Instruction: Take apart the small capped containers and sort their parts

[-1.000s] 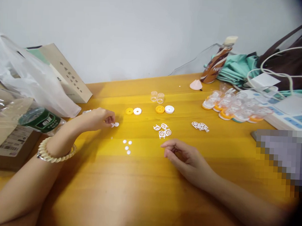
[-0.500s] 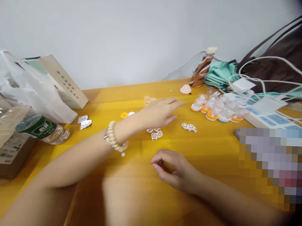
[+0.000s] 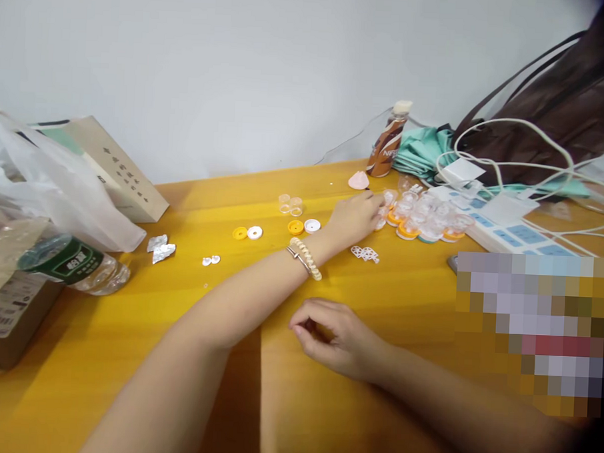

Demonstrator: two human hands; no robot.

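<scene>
In the head view, the left hand (image 3: 360,218) has just crossed from the small white discs (image 3: 211,260) on the left, over the middle of the table (image 3: 176,354), to the near left end of the clear-topped toys (image 3: 435,217). That shifts the work to this cluster. Its fingertips are among the nearest toys; I cannot tell whether they are clamped on one. The right hand (image 3: 340,335) stays low in front, thumb and forefinger curved into a loose ring; whether the tips meet is unclear, and nothing shows between them.

The toys sit bunched just beside the power strip (image 3: 512,234), with a white charger (image 3: 460,171) and looped cables behind, so that side is crowded. A pink cone (image 3: 358,181) and a brown bottle (image 3: 385,150) stand beyond the left hand. White openwork pieces (image 3: 365,254) lie below its wrist. The left forearm hides the spoked pieces seen earlier. Two clear cups (image 3: 295,206), a yellow cap (image 3: 295,227) and a white cap (image 3: 313,225) remain in sight.
</scene>
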